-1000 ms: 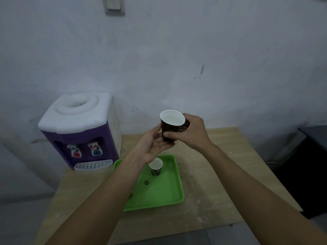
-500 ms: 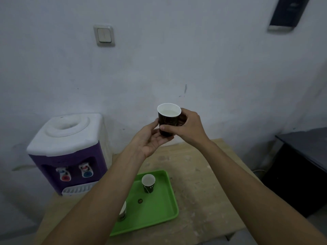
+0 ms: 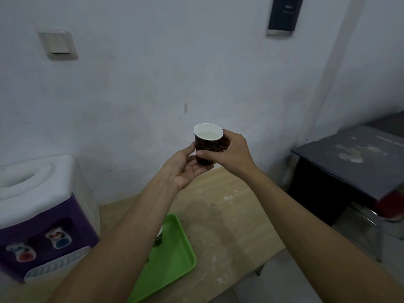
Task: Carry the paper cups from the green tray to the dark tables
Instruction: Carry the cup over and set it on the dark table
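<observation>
A dark paper cup (image 3: 207, 143) with a white rim and pale liquid inside is held up in front of the wall. My right hand (image 3: 227, 154) wraps around its right side. My left hand (image 3: 185, 169) cups it from the left and below, thumb against its side. Below, the green tray (image 3: 172, 259) lies on the wooden table (image 3: 220, 217). Another paper cup (image 3: 158, 237) stands on the tray, mostly hidden behind my left forearm. A dark table (image 3: 358, 158) stands at the right.
A purple and white water dispenser (image 3: 41, 217) stands on the wooden table at the left. A light switch (image 3: 58, 43) and a dark wall-mounted box (image 3: 284, 15) are on the wall. A red object (image 3: 391, 204) shows at the right edge below the dark table.
The view has swung up and to the right, so the dark table shows more and the tray has slid lower. Both hands keep the cup raised between them.
</observation>
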`<state>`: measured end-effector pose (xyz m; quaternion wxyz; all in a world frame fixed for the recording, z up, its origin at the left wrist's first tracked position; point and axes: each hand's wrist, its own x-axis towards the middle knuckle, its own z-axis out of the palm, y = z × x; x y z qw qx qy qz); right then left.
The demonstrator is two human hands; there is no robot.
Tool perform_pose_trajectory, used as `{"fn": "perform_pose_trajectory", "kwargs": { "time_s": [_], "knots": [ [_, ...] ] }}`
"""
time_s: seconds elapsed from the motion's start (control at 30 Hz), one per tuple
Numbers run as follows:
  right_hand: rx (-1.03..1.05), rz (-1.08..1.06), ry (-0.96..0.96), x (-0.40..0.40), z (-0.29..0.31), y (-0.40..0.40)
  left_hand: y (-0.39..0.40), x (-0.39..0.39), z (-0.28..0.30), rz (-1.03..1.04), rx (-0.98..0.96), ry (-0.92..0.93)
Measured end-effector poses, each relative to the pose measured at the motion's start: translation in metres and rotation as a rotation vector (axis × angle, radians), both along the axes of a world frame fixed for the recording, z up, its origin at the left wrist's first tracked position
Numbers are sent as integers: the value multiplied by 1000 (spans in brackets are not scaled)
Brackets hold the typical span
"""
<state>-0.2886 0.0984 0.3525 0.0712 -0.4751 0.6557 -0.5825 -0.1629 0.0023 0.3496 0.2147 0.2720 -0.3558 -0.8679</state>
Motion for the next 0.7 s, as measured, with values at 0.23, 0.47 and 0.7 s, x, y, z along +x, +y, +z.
{"fn": "perform_pose_trajectory", "kwargs": {
  "time_s": [0.23, 0.47, 0.7],
  "knots": [
    [15, -138, -8, -64, -8, 63, 47, -77, -9, -139, 11, -7],
    [27, -262, 1, -156, -16, 148, 119, -179, -16, -280, 22, -9],
    [27, -351, 10, -248, -21, 243, 206, -283, -21, -358, 15, -2]
  ]
}}
